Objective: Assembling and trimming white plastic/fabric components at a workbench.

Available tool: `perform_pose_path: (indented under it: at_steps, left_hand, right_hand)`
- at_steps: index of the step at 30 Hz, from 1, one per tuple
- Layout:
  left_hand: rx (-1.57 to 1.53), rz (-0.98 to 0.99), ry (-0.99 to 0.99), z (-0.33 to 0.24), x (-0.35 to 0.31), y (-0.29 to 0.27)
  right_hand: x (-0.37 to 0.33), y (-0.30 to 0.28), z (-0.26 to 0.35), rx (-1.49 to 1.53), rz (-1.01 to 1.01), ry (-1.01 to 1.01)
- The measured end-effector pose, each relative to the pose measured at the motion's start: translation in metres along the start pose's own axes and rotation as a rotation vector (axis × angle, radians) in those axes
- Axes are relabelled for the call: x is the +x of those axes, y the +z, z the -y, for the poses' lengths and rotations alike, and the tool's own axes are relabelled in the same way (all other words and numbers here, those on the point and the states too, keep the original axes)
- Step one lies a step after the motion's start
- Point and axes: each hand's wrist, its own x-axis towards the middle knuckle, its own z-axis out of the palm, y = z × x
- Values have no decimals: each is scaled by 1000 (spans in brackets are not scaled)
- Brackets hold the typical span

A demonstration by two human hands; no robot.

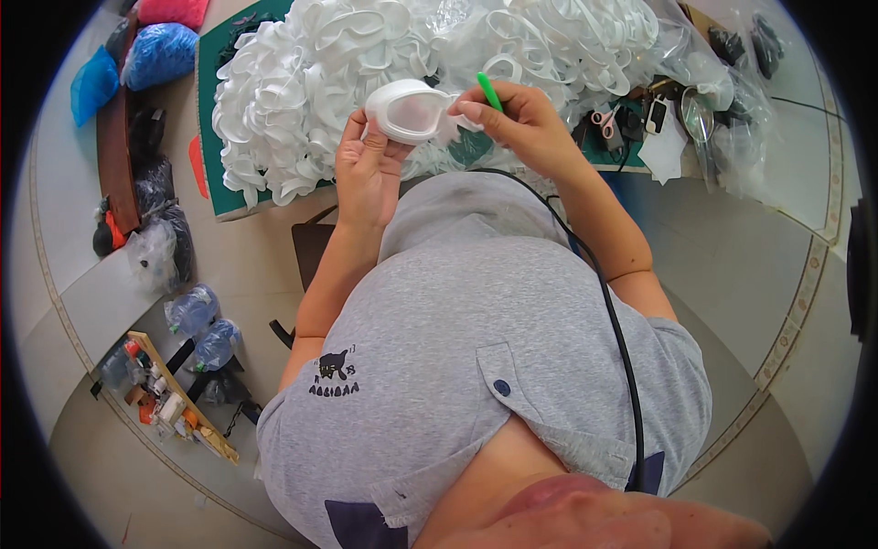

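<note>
My left hand [370,166] pinches a white ring [376,102] in front of heaped white pieces [302,91] hiding much of the surface [208,119]. My right hand [519,128] grips a green tool [490,91], its tip unclear.

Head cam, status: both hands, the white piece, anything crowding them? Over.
Left hand gripping white oval-rimmed piece. Right hand at its right end, holding green pen-like tool. Heap of white looped parts close beyond.
</note>
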Motion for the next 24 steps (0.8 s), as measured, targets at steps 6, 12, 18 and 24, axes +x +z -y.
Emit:
perform_pose_path:
  at_steps: [6, 12, 18, 24]
  left_hand:
    - [-202, -86, 2, -20, -4, -8]
    - [104, -5, 63, -19, -13, 8]
    - [254, 5, 32, -21, -20, 9]
    - [441, 35, 93, -27, -27, 11]
  right_hand:
    - [-11, -4, 0, -621, 25, -208]
    - [4, 24, 19, -388, -180, -186]
    - [21, 31, 3, -361, -106, -383]
    - [12, 34, 1, -98, -164, -287]
